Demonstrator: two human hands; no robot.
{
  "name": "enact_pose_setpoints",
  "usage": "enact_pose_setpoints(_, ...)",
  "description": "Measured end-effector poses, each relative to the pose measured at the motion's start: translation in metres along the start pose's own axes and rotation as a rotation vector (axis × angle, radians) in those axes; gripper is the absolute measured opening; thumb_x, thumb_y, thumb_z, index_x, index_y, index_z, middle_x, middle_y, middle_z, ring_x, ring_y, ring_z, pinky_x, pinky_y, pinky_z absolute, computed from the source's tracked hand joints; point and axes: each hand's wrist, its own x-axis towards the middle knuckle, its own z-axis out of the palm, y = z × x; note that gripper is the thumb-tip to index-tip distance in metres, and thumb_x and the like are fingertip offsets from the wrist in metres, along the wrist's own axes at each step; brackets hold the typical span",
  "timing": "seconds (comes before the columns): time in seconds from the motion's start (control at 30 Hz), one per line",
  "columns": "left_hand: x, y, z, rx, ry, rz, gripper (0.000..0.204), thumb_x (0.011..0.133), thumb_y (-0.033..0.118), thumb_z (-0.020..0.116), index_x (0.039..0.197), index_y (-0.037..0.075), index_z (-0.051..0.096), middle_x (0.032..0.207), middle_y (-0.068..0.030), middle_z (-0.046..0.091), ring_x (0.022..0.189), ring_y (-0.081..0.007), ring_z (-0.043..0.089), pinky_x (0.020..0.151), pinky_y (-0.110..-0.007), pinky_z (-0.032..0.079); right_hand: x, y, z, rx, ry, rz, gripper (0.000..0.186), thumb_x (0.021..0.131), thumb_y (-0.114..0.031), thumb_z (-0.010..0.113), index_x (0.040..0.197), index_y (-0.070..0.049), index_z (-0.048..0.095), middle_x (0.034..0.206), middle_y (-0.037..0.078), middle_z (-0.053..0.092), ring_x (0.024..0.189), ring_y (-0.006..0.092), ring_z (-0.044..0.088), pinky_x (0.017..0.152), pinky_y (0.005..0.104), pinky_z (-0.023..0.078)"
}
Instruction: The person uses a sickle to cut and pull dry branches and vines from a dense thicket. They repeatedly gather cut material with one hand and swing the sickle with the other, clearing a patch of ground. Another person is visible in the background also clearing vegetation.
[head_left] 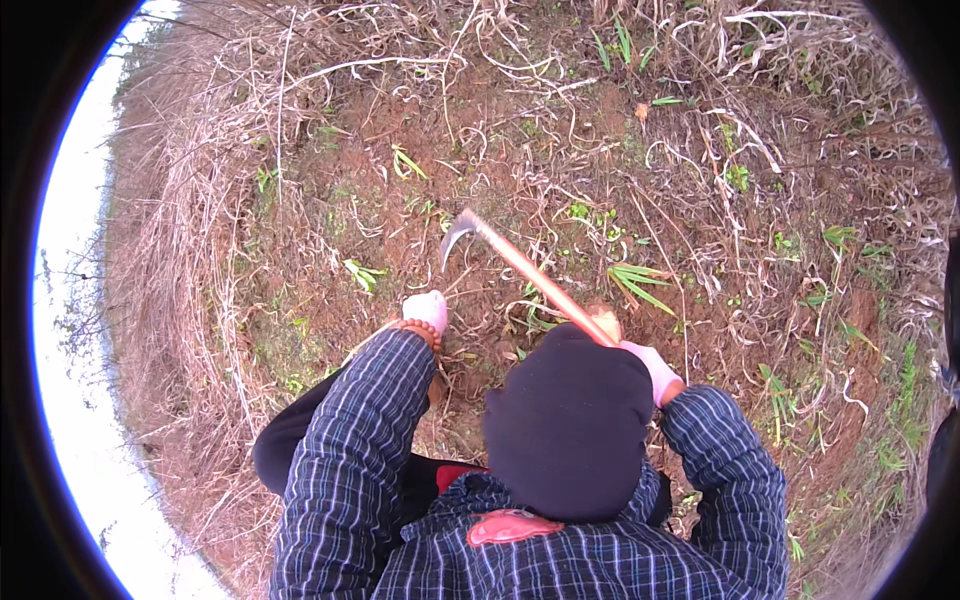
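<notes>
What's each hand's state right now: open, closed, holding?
Left hand: cannot tell whether open, closed or holding anything.
Right hand: closed on the sickle.

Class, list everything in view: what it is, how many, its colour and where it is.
Sickle: one, orange-brown handle, grey blade, centre
Green tufts: many, scattered over the ground
Dry grass: uncountable, straw-brown, thickest at left and top
Soil: one stretch, reddish-brown, beneath the plants
Sky: one strip, white, left edge
Bracelet: one, orange-brown beads, left wrist
Shirt: one, dark check, bottom
Patch: one, pink, on the chest
Trousers: one pair, black, lower left
Left hand: one, pink-gloved, left of centre
Right hand: one, pink-gloved, on the sickle's handle
</notes>
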Motion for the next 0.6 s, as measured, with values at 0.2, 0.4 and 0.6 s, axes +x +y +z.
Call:
enact_pose_setpoints(0.2,-0.027,0.008,-0.054,-0.349,-0.254,0.176,0.034,0.089,0.044,0.047,0.074,0.016,0.061,0.068,-0.0063,0.064,0.061,-0.0271,0.062,0.061,-0.048,0.051,0.031,-0.021,-0.001,-0.257,-0.13,0.131,0.053,0.096,-0.052,0.054,0.119,-0.006,0.066,0.089,0.018,0.07,0.085,0.0298,0.068,0.08,0.0418,0.051)
enact_pose_setpoints(0.4,-0.137,0.119,-0.171,0.767,0.181,0.417,0.018,0.089,0.018,0.055,0.099,0.003,0.059,0.076,-0.0132,0.07,0.071,-0.0294,0.071,0.061,-0.041,0.054,-0.131,-0.026,-0.058,-0.083,-0.01,0.396,0.054,0.095,-0.051,0.059,0.11,0.0,0.065,0.073,0.008,0.062,0.067,0.0179,0.058,0.066,0.0348,0.049)
enact_pose_setpoints(0.6,-0.12,0.207,-0.212,0.851,0.289,0.541,0.011,0.09,0.014,0.053,0.091,0.005,0.058,0.071,-0.0126,0.067,0.067,-0.0291,0.069,0.057,-0.04,0.054,-0.102,-0.051,-0.049,0.188,0.509,0.251,0.053,0.095,-0.052,0.058,0.105,0.0,0.061,0.065,0.002,0.055,0.058,0.0108,0.051,0.053,0.0297,0.043)
